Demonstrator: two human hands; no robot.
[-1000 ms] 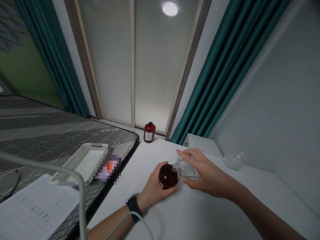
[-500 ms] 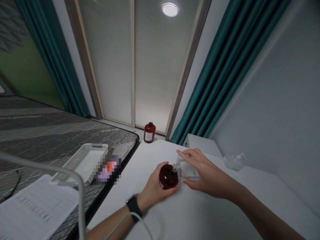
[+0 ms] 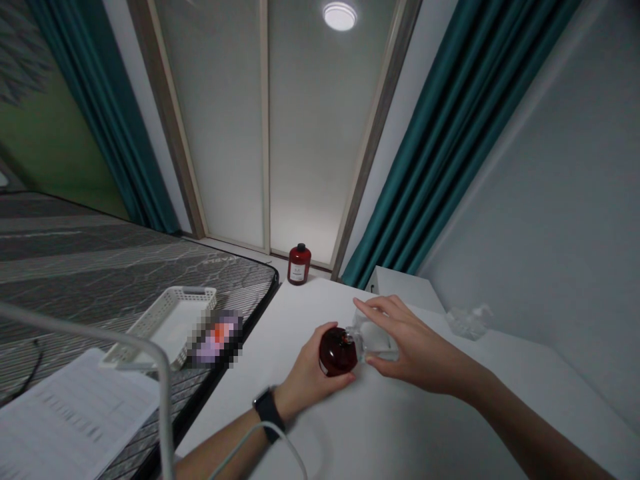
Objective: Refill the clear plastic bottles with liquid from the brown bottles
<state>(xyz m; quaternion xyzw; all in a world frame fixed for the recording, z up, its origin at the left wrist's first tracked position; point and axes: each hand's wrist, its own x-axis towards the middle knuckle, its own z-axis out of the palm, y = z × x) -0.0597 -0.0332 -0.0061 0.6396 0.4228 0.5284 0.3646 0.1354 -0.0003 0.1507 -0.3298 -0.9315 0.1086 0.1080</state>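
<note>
White table (image 3: 410, 433): spread beneath both sets of fingers
Left hand (image 3: 313, 367): wrist low, fingers and thumb curled part-open around the dark red bottle (image 3: 336, 357)
Right hand (image 3: 407, 340): forearm slanting in, thumb and fingers wide apart, holding the clear bottle (image 3: 376, 341) between them
Clear bottle: tipped sideways between both hands' fingers, neck at the dark red bottle's mouth
Capped bottle (image 3: 299, 267): beyond the left fingers, well apart

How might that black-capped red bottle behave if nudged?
The red bottle looks broad, so it may slide before tipping. Its smooth-looking sides could feel slippery. Near the edge of the table, it might fall if pushed outward.
</note>
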